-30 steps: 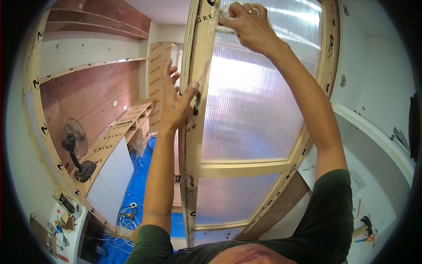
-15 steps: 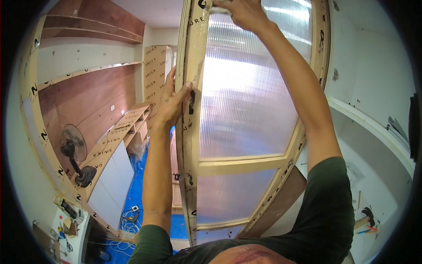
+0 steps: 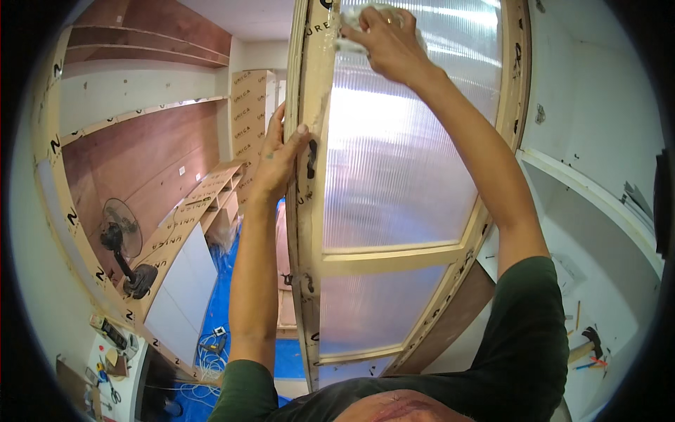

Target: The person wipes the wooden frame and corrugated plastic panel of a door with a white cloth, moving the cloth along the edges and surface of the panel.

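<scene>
A tall door (image 3: 394, 261) with a pale frame and ribbed translucent panels stands in front of me. My left hand (image 3: 277, 160) grips its left edge, thumb on the front face and fingers behind. High on the upper ribbed panel (image 3: 401, 162), my right hand (image 3: 391, 43) presses a whitish cloth (image 3: 365, 15) against the surface near the left frame strip. The fingers are bent over the cloth, which is partly hidden under them. Brown paper-like covering with dark print runs along the frame.
At left, a black fan (image 3: 126, 246) stands on a long covered cabinet (image 3: 179, 228). Blue sheeting (image 3: 288, 359) covers the floor, with tangled white cables (image 3: 207, 366). Scissors (image 3: 112, 392) lie on a small white surface at lower left. A hammer (image 3: 587, 344) rests on the white shelf at right.
My right hand has moved down slightly with the cloth, so more of both shows. The left hand keeps its hold on the door edge.
</scene>
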`<action>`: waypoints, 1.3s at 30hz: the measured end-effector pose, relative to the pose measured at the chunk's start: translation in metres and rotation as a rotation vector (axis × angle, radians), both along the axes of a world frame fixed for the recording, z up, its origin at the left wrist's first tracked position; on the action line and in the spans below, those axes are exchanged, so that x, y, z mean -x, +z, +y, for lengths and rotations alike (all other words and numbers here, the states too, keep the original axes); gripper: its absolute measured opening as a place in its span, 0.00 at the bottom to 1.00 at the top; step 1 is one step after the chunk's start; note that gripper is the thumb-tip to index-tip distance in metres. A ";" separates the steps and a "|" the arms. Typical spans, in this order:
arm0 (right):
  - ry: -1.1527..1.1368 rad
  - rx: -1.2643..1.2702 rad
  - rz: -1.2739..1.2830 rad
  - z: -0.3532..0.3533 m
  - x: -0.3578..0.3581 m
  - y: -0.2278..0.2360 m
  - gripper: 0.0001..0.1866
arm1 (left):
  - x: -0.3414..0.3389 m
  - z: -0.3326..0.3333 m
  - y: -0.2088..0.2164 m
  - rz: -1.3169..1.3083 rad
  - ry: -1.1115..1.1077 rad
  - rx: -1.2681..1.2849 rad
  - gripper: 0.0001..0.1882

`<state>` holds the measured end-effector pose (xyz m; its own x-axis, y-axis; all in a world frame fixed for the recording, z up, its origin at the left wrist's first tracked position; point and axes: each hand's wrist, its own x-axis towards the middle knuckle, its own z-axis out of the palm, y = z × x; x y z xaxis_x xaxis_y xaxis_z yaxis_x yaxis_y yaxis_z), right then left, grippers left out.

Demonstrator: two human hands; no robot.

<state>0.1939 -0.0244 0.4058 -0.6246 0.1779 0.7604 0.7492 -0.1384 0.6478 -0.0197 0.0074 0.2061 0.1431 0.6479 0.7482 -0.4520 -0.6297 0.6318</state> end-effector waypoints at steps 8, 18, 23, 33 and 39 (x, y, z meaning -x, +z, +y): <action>-0.011 -0.002 0.135 -0.001 0.007 0.006 0.34 | -0.004 0.007 -0.002 -0.028 -0.042 -0.001 0.40; 0.069 0.051 0.110 0.005 0.003 -0.010 0.33 | -0.002 0.006 -0.002 -0.058 -0.065 -0.016 0.35; 0.058 -0.012 0.058 -0.008 -0.002 -0.009 0.33 | -0.007 -0.003 0.001 -0.041 0.003 0.069 0.36; 0.075 0.162 0.112 -0.028 0.013 0.001 0.30 | -0.001 0.020 -0.007 -0.015 -0.086 -0.048 0.42; 0.059 0.080 0.150 -0.004 0.005 -0.011 0.34 | 0.000 0.024 -0.007 -0.009 -0.048 -0.075 0.43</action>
<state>0.1885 -0.0289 0.3945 -0.5167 0.2079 0.8305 0.8433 -0.0440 0.5357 -0.0195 0.0309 0.1989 0.1662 0.5822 0.7959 -0.4882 -0.6527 0.5793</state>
